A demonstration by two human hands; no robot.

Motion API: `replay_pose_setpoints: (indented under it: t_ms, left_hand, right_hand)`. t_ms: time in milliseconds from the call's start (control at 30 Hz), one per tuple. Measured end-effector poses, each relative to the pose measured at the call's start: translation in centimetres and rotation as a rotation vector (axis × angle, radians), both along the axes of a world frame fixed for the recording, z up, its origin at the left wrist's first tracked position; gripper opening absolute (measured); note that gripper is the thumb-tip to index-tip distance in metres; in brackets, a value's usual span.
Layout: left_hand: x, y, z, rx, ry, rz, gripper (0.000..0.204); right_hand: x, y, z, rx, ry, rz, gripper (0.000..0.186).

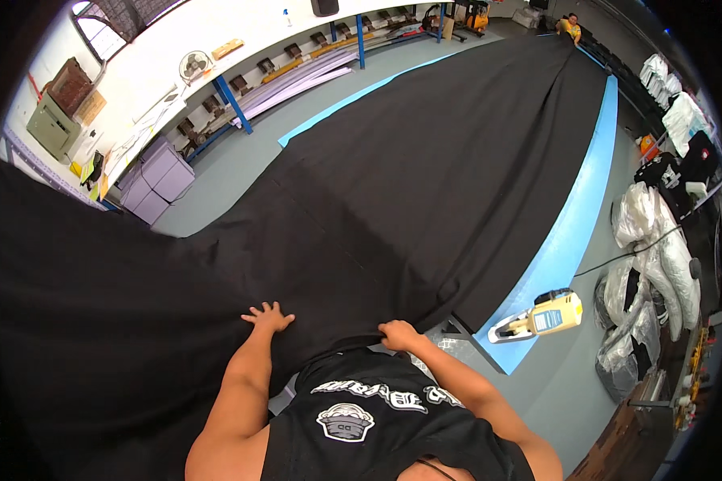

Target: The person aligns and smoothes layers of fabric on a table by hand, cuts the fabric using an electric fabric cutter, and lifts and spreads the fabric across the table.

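A wide sheet of black fabric point(425, 160) covers most of a long light-blue table point(573, 224) and spreads off to my left. My left hand point(269, 318) lies palm down on the fabric, its fingers spread. At the near edge of the cloth, my right hand point(399, 335) is closed around a fold of it. Creases run from near that hand up along the right side of the sheet. On the table's near right corner stands a cream-coloured power tool point(557, 314) with a flat metal base, apart from both hands; it looks like a fabric cutter.
Another person point(570, 29) is at the table's far end, by the fabric. Left, a white workbench point(156, 100) on blue legs carries a fan point(194, 66), with purple boxes point(156, 178) beneath. Plastic-wrapped bundles point(630, 321) lie on the right; a dark cord point(630, 254) runs there.
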State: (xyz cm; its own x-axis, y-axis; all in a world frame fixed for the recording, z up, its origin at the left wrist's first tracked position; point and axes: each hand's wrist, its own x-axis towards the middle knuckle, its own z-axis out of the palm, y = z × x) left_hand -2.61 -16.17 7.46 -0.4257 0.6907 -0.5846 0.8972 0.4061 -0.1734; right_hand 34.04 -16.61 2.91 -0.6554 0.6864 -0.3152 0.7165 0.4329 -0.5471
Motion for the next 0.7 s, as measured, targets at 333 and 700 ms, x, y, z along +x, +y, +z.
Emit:
replay_pose_setpoints:
  t_ms: [333,700]
  left_hand:
    - [-8.4,34.4,2.9,0.976,-0.569,0.012,0.045]
    - [-12.2,51.6,-2.2,0.422,-0.829,0.053,0.035]
  right_hand:
    - [3.6,2.1,13.6,0.506,0.134,-1.076,0.026]
    - [11.5,2.0,6.3,0.083,-0.061,-2.041,0.056]
